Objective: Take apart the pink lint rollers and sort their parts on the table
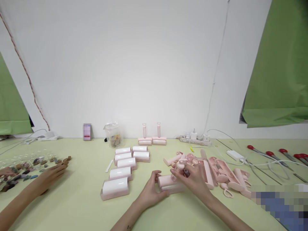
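Left of left hand: white rolls (pixel 115 185). Left hand (pixel 151 191): curled round near end of pink roller (pixel 168 182), lying between hands. Right hand (pixel 196 178): closed on small pink part (pixel 180 165) above roller. Right of right hand: loose pink pieces (pixel 229 175). Step seems: joining part to roller; next move probably calls for steady left grip, alignment.

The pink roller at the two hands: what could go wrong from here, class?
The left hand grips the pink roller at one end, so it might turn or slip if the right hand presses off-centre. The pile of pink parts lies close beside the right hand, so a small piece could be knocked away.
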The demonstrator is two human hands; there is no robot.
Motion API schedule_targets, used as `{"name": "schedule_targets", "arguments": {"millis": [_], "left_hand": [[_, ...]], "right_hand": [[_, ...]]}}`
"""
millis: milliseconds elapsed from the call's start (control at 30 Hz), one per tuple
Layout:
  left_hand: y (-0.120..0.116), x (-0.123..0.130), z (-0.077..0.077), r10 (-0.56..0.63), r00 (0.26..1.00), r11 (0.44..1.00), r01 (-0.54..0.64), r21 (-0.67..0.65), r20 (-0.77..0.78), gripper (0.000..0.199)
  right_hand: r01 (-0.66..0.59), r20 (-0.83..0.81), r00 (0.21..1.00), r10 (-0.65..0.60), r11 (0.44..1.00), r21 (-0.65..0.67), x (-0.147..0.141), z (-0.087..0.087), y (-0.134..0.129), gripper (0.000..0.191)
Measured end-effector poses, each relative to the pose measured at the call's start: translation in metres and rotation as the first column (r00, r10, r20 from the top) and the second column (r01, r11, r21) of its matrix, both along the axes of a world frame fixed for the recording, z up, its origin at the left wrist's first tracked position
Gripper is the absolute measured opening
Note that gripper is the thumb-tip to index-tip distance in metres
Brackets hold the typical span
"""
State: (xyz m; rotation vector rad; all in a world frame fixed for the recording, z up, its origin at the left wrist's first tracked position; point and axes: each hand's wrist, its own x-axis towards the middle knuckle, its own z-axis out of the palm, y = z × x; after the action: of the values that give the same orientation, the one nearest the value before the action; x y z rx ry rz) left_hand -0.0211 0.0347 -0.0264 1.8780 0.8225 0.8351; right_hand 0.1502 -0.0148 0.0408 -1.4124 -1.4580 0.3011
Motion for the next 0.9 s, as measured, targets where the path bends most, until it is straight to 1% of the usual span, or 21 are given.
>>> {"name": "schedule_targets", "arguments": {"millis": [67,133,167,200,267,300,333,367,400,433,467,500,533,567,600,667,700,733,767,833,900], "left_hand": [[0.001,-0.003,0.000,0.019,1.000,1.000,-0.019,0.005,-0.012,0.053],[0.003,-0.008,-0.001,0.043,0.999,0.999,-0.043,-0.003,-0.009,0.050],[0.004,-0.011,0.000,0.057,0.998,0.998,-0.057,-0.010,-0.011,0.054],[0.005,-0.013,0.002,0.077,0.997,0.997,-0.077,-0.009,-0.012,0.063],[0.007,-0.018,0.011,0.147,0.988,0.988,-0.149,0.031,0.053,0.082],[0.007,-0.020,0.018,0.184,0.973,0.980,-0.192,0.047,0.140,0.086],[0.005,-0.021,0.025,0.201,0.945,0.976,-0.215,0.027,0.258,0.085],[0.003,-0.020,0.033,0.191,0.904,0.981,-0.189,-0.043,0.383,0.079],[-0.001,-0.019,0.040,0.159,0.856,0.983,-0.091,-0.159,0.492,0.071],[-0.006,-0.017,0.046,0.116,0.816,0.948,0.079,-0.308,0.566,0.066],[-0.012,-0.014,0.049,0.078,0.793,0.854,0.259,-0.451,0.604,0.065],[-0.017,-0.012,0.051,0.070,0.792,0.740,0.367,-0.564,0.607,0.061],[-0.022,-0.009,0.050,0.082,0.810,0.648,0.399,-0.649,0.580,0.053],[-0.026,-0.007,0.048,0.107,0.839,0.603,0.372,-0.706,0.533,0.045],[-0.030,-0.006,0.045,0.143,0.862,0.601,0.314,-0.735,0.486,0.038],[-0.034,-0.003,0.037,0.195,0.875,0.640,0.229,-0.733,0.443,0.037],[-0.035,-0.002,0.033,0.195,0.870,0.655,0.228,-0.721,0.452,0.040],[-0.035,0.000,0.029,0.183,0.861,0.667,0.245,-0.704,0.474,0.042],[-0.036,0.001,0.026,0.169,0.856,0.674,0.261,-0.691,0.488,0.044],[-0.037,0.005,0.019,0.134,0.869,0.691,0.262,-0.674,0.476,0.048],[-0.038,0.009,0.013,0.117,0.902,0.727,0.209,-0.655,0.417,0.053]], "right_hand": [[0.056,-0.044,0.998,-0.055,0.998,0.030,0.005,0.011,-0.006,0.033],[0.162,-0.158,0.977,-0.147,0.983,0.085,0.013,0.027,-0.013,0.035],[0.199,-0.228,0.959,-0.168,0.973,0.120,0.018,0.035,-0.017,0.035],[0.211,-0.292,0.943,-0.160,0.966,0.151,0.022,0.042,-0.020,0.035],[0.147,-0.355,0.932,-0.073,0.971,0.187,0.027,0.048,-0.027,0.035],[0.082,-0.343,0.939,-0.015,0.980,0.182,0.027,0.047,-0.030,0.035],[0.013,-0.319,0.947,0.041,0.986,0.165,0.026,0.043,-0.033,0.035],[-0.060,-0.284,0.954,0.097,0.988,0.139,0.025,0.038,-0.035,0.035],[-0.146,-0.237,0.957,0.167,0.984,0.102,0.023,0.031,-0.037,0.034],[-0.240,-0.182,0.952,0.245,0.969,0.049,0.021,0.025,-0.039,0.033],[-0.341,-0.115,0.935,0.336,0.940,-0.019,0.021,0.019,-0.040,0.032],[-0.434,-0.041,0.901,0.432,0.895,-0.101,0.021,0.015,-0.040,0.032],[-0.490,0.030,0.864,0.503,0.852,-0.185,0.024,0.012,-0.040,0.035],[-0.501,0.092,0.840,0.535,0.828,-0.252,0.029,0.011,-0.039,0.037],[-0.468,0.138,0.845,0.517,0.839,-0.279,0.035,0.011,-0.037,0.037],[-0.328,0.149,0.920,0.362,0.920,-0.215,0.052,0.013,-0.031,0.036],[-0.240,0.103,0.961,0.257,0.959,-0.150,0.060,0.013,-0.028,0.036],[-0.169,0.031,0.985,0.172,0.982,-0.085,0.066,0.014,-0.025,0.037],[-0.124,-0.056,0.991,0.122,0.992,-0.033,0.071,0.013,-0.023,0.038],[-0.114,-0.235,0.966,0.111,0.993,0.000,0.071,0.010,-0.022,0.040],[-0.203,-0.360,0.915,0.180,0.979,-0.026,0.060,0.005,-0.024,0.042]]}}
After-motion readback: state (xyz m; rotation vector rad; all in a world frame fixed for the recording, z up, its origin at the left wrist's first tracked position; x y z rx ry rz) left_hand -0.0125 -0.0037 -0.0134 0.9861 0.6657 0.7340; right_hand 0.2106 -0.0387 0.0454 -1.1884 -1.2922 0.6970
